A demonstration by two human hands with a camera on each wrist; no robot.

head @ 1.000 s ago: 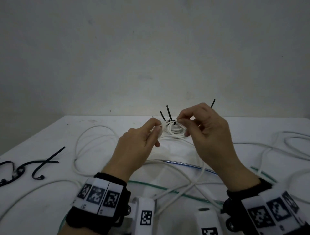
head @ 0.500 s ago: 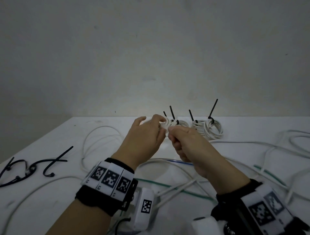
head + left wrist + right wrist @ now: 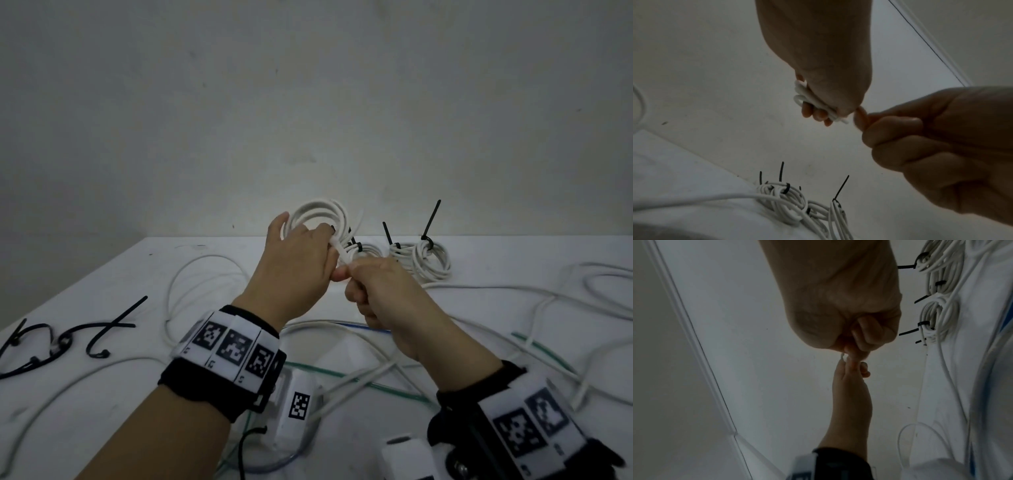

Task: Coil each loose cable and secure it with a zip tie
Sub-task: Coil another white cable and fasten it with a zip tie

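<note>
White table (image 3: 102,428), frame centre: left hand (image 3: 294,270) gripping white coil (image 3: 318,214); right hand (image 3: 383,291) pinching white zip tie (image 3: 340,253).

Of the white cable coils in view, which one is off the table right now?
The coil in the left hand: the held coil is raised in front of the wall, its tie tail pinched by the right hand. The tied coils lie on the table.

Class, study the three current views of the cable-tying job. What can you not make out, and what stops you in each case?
- Head view: where the left hand grips the white coil; its own back covers it.
- Right wrist view: what the right hand pinches; curled fingers hide it, and the picture is dim.
- Left wrist view: the tied coils run off the bottom edge.
- Head view: the black zip ties are cut off at left.
</note>
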